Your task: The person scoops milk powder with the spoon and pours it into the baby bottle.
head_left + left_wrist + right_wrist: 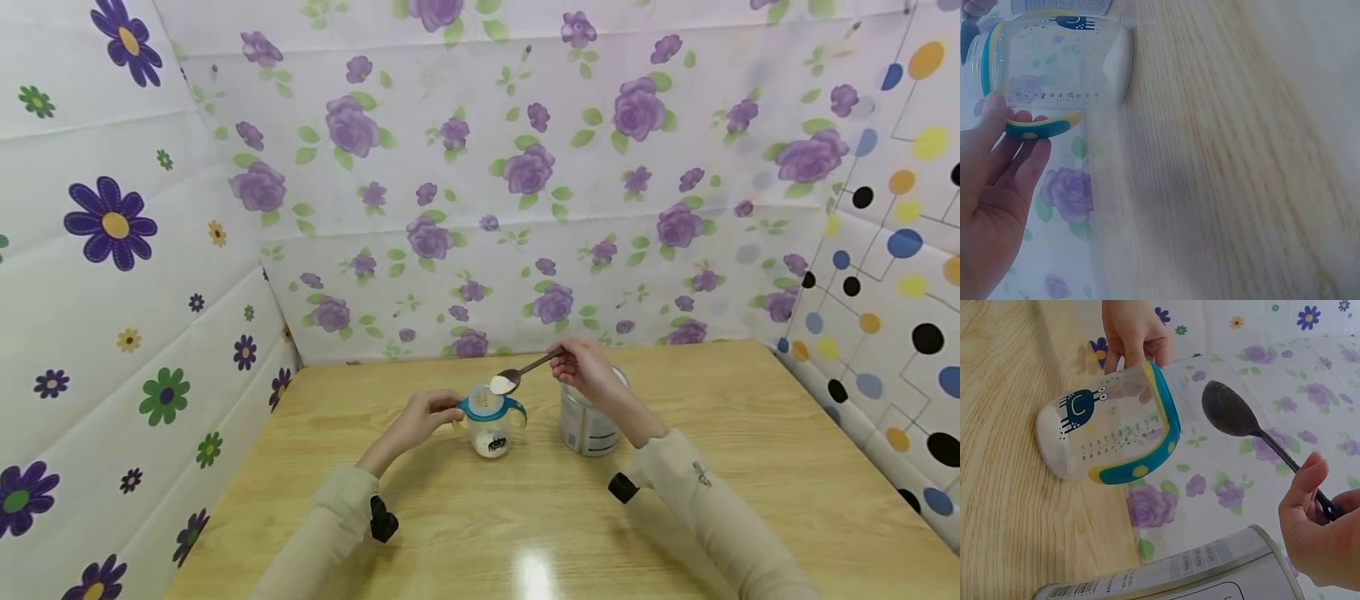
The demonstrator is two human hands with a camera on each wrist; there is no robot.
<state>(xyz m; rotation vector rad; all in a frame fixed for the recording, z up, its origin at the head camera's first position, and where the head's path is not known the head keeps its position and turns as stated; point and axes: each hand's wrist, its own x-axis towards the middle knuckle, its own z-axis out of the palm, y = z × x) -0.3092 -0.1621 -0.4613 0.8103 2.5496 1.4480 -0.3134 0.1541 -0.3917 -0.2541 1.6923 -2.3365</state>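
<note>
A clear baby bottle with a blue-and-yellow two-handled collar stands uncapped on the table, white powder at its bottom. My left hand pinches one of its handles between thumb and fingers. In my right hand is the handle of a dark spoon, its bowl heaped with white powder. The bowl hangs right by the bottle's open mouth; in the right wrist view only its dark underside shows. A metal powder can stands to the right of the bottle, partly hidden below my right hand.
The light wooden table reaches to a flowered cloth hanging behind it. Patterned cloths also hang at left and at right. Each wrist wears a small black camera, such as the left one.
</note>
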